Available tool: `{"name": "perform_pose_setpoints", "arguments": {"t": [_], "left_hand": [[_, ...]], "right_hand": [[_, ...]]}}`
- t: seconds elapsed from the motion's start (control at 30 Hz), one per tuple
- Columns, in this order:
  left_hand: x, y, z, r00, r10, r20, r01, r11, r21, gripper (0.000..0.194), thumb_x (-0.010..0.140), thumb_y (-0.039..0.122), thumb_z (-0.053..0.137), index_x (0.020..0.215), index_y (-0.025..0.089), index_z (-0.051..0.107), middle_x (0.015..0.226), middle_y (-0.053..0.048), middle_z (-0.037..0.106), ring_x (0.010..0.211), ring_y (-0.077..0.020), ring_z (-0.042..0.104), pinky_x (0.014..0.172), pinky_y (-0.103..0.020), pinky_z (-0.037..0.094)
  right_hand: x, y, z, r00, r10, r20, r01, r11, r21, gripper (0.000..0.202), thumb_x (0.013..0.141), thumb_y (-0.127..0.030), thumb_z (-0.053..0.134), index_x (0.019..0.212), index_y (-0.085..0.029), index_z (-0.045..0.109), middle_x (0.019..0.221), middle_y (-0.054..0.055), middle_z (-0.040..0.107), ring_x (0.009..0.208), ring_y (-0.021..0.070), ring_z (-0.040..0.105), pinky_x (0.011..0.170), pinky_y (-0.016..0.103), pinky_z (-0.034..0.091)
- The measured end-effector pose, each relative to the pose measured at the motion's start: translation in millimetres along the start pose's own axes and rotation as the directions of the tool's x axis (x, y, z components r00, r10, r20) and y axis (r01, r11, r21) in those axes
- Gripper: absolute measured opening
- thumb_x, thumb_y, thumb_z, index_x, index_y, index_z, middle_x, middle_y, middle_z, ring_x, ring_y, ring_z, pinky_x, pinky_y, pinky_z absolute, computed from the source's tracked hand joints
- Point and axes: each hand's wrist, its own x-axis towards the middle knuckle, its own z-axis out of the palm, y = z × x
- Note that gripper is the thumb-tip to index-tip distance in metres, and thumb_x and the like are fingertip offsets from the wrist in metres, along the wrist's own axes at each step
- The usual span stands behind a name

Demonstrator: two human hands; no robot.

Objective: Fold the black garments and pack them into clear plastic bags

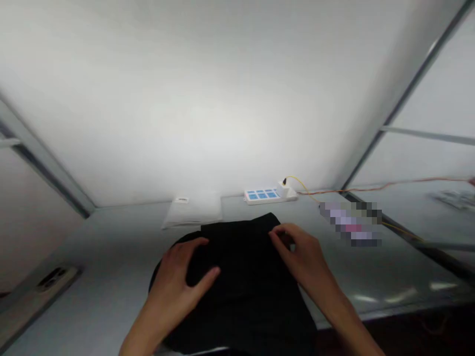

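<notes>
A piece of black cloth [245, 282], perhaps a garment, lies spread on the grey table in front of me, its lower part running out of view. My left hand [180, 274] hovers over or rests on its left side, thumb and fingers spread apart with nothing between them. At the cloth's upper right edge is my right hand [297, 247], with thumb and fingertips pinched together on the black cloth. The cloth is too dark to show its folds or exact kind.
A flat white plastic packet [195, 210] lies behind the cloth, beside a white power strip [260, 196] with a plugged-in adapter [283, 189]. A yellow cable [304, 187] leads to a blurred-out object [351, 225] at right. Metal frame posts [401, 109] flank the table [111, 282].
</notes>
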Motion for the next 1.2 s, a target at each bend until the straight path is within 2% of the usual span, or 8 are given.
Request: {"name": "perform_pose_setpoints", "arguments": {"t": [0.1, 0.2, 0.33, 0.57, 0.7, 0.87, 1.07, 1.2], "left_hand": [[-13.2, 14.5, 15.1, 0.964, 0.225, 0.138, -0.239, 0.967, 0.092, 0.080, 0.078, 0.041, 0.077, 0.151, 0.032, 0.045, 0.154, -0.009, 0.051, 0.141, -0.0385, 0.045, 0.120, -0.066, 0.022], [-24.7, 20.6, 35.8, 0.977, 0.204, 0.053, -0.209, 0.971, 0.112, 0.059, 0.081, 0.015, 0.064, 0.137, 0.033, 0.058, 0.144, -0.005, 0.061, 0.138, -0.0356, 0.050, 0.120, -0.070, 0.001], [-21.2, 11.9, 33.7, 0.978, -0.169, -0.125, 0.157, 0.983, -0.100, 0.022, 0.091, 0.026, 0.052, 0.105, 0.030, 0.069, 0.108, -0.002, 0.077, 0.107, -0.0291, 0.070, 0.117, -0.062, 0.029], [-5.0, -33.5, -9.0, 0.778, -0.607, -0.163, 0.531, 0.774, -0.345, 0.029, 0.083, 0.044, 0.055, 0.100, 0.025, 0.068, 0.104, -0.007, 0.076, 0.107, -0.0329, 0.070, 0.097, -0.049, 0.053], [-4.5, -45.1, -22.1, 0.815, -0.578, 0.038, 0.503, 0.674, -0.541, 0.046, 0.076, 0.044, 0.064, 0.116, 0.021, 0.068, 0.123, -0.012, 0.073, 0.117, -0.0319, 0.067, 0.103, -0.046, 0.051], [5.3, -25.2, -20.9, 0.872, -0.487, 0.052, 0.464, 0.786, -0.409, 0.054, 0.078, 0.053, 0.065, 0.123, 0.024, 0.070, 0.125, -0.010, 0.073, 0.125, -0.0350, 0.063, 0.113, -0.052, 0.041], [28.1, -27.8, -12.8, 0.970, -0.202, 0.134, 0.210, 0.977, -0.046, 0.029, 0.081, 0.051, 0.063, 0.079, 0.026, 0.077, 0.100, -0.008, 0.078, 0.100, -0.0332, 0.071, 0.095, -0.044, 0.051], [70.5, -24.7, -42.7, 0.983, -0.166, 0.074, 0.172, 0.981, -0.085, 0.036, 0.087, 0.055, 0.056, 0.080, 0.026, 0.075, 0.083, -0.004, 0.076, 0.079, -0.0268, 0.070, 0.078, -0.034, 0.053]], "right_hand": [[-14.4, -7.5, 8.7, 0.989, -0.143, -0.050, 0.129, 0.969, -0.211, 0.021, 0.094, -0.027, 0.056, 0.110, -0.020, 0.068, 0.118, 0.015, 0.068, 0.107, 0.0304, 0.063, 0.089, 0.045, 0.050], [-32.4, -22.5, 22.3, 0.937, -0.272, 0.219, 0.328, 0.900, -0.286, 0.023, 0.090, -0.024, 0.064, 0.112, -0.023, 0.068, 0.122, 0.013, 0.067, 0.112, 0.0324, 0.060, 0.093, 0.048, 0.047], [-31.3, -27.1, 27.7, 0.884, -0.196, 0.425, 0.325, 0.910, -0.256, 0.008, 0.090, -0.021, 0.066, 0.097, -0.022, 0.068, 0.099, 0.008, 0.071, 0.093, 0.0290, 0.065, 0.079, 0.040, 0.049], [-31.3, 21.7, -24.3, 0.978, 0.147, 0.149, -0.111, 0.968, -0.226, 0.032, 0.099, -0.041, 0.046, 0.078, -0.023, 0.062, 0.074, 0.008, 0.067, 0.068, 0.0263, 0.066, 0.064, 0.038, 0.048], [-56.1, 35.0, -37.6, 0.991, 0.134, -0.021, -0.125, 0.842, -0.525, 0.039, 0.098, -0.046, 0.043, 0.103, -0.018, 0.070, 0.101, 0.021, 0.070, 0.095, 0.0425, 0.067, 0.076, 0.055, 0.050], [-19.9, 29.9, -10.3, 0.961, -0.133, 0.241, 0.199, 0.941, -0.273, 0.044, 0.097, -0.034, 0.051, 0.139, -0.022, 0.057, 0.137, 0.014, 0.064, 0.128, 0.0342, 0.058, 0.110, 0.056, 0.039], [41.4, 39.5, 4.4, 0.824, -0.079, 0.560, 0.154, 0.984, -0.087, 0.021, 0.087, -0.028, 0.066, 0.105, -0.023, 0.074, 0.102, 0.008, 0.077, 0.099, 0.0296, 0.070, 0.097, 0.047, 0.047], [78.9, 29.4, -13.4, 0.911, -0.138, 0.388, 0.138, 0.990, 0.029, 0.019, 0.091, -0.037, 0.061, 0.088, -0.022, 0.072, 0.088, 0.005, 0.075, 0.084, 0.0248, 0.068, 0.079, 0.035, 0.050]]}}
